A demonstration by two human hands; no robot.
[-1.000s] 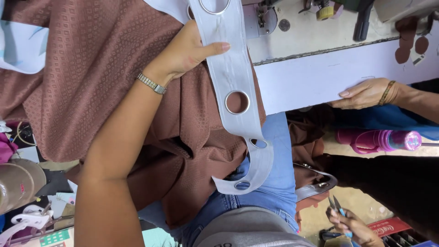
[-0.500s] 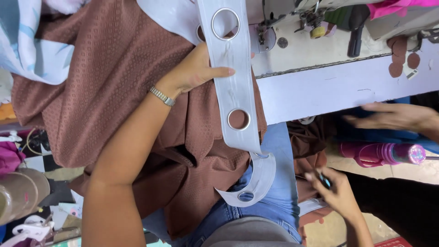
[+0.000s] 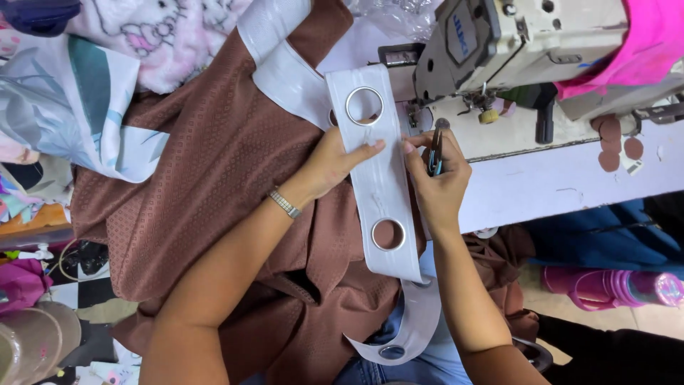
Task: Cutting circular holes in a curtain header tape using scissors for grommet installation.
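Note:
A white eyelet tape (image 3: 381, 196) with metal rings runs down over brown patterned fabric (image 3: 214, 171) toward my lap. My left hand (image 3: 335, 160), a metal watch on its wrist, presses flat on the tape's left edge between two rings. My right hand (image 3: 434, 178) touches the tape's right edge with its fingertips and holds small thread snips (image 3: 434, 153) against the palm. A grey sewing machine (image 3: 513, 43) stands just beyond both hands on a white table (image 3: 570, 178).
Pink cloth (image 3: 627, 43) drapes over the machine's right end. Patterned fabrics (image 3: 92, 85) pile up at the upper left. A pink bottle (image 3: 613, 285) lies at the right, and round brown cut-outs (image 3: 613, 142) sit on the table.
My right hand came up from the lower right with the snips and now rests on the tape. The view shifted so the sewing machine is in sight. The left hand stayed on the tape.

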